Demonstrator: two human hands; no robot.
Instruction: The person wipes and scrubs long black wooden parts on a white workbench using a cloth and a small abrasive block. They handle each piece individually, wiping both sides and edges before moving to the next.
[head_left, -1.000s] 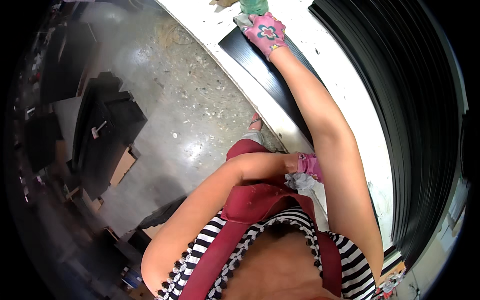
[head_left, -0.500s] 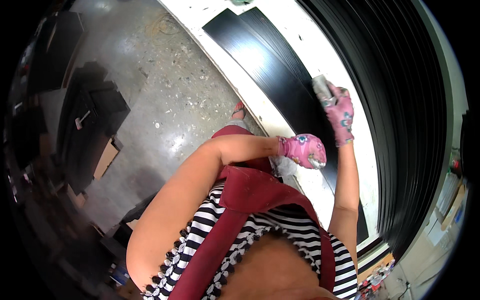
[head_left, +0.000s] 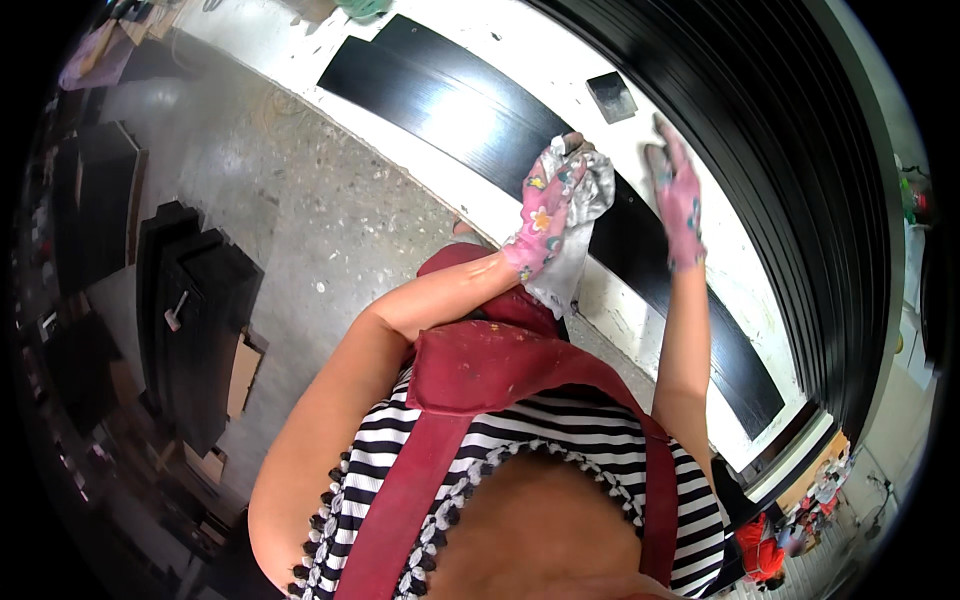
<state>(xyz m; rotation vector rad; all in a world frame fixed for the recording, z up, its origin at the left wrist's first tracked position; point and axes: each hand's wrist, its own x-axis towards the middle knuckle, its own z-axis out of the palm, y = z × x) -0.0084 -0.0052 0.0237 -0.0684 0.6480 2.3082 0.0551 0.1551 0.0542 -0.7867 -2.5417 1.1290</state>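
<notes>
A long glossy black board (head_left: 470,120) lies on a white workbench (head_left: 640,310) in front of me. My left hand (head_left: 545,210), in a pink flowered glove, grips a crumpled white-grey cloth (head_left: 580,235) over the board's near edge. My right hand (head_left: 675,200), also gloved in pink, hovers with fingers spread above the board, holding nothing. A small grey square block (head_left: 610,95) rests on the bench beyond the board.
A stack of long black boards (head_left: 800,180) runs along the far side of the bench. On the speckled grey floor to my left stand black panels (head_left: 190,330) and cardboard scraps (head_left: 242,375). A green object (head_left: 362,8) sits at the bench's far end.
My left hand has risen from my waist up to the board, now carrying the cloth. My right hand has let go of what it held and opened.
</notes>
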